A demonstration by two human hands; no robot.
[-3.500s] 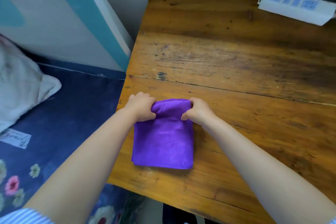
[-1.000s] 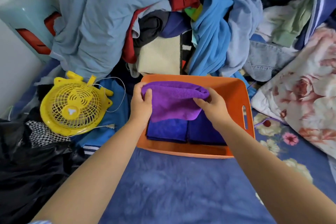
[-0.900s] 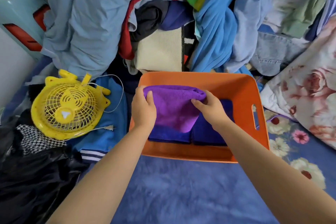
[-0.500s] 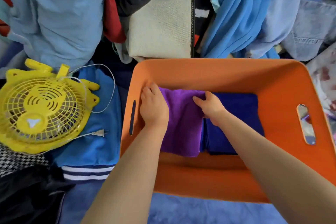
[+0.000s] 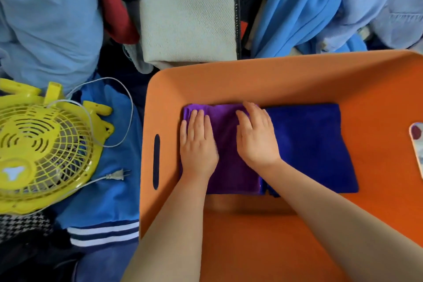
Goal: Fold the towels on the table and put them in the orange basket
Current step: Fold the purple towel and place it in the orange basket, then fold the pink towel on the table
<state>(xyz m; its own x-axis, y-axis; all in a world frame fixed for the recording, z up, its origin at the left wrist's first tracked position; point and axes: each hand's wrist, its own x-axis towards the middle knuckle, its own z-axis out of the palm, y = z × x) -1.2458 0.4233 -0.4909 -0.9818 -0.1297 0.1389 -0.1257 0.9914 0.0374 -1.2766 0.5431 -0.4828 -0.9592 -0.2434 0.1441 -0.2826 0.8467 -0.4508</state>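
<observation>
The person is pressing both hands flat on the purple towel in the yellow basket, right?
Not quite: the basket is orange, not yellow. The head view shows the left hand and right hand lying flat on the purple towel inside it. The yellow thing is the fan beside it.

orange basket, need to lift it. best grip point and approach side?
Take the orange basket by its slot handles: one is cut into the left wall, and part of another shows at the right edge. Come from outside each end, fingers hooked through the slots. The walls flare outward and look smooth, so pinching the rim would probably slip. Both hands currently lie flat on the purple towel inside.
</observation>
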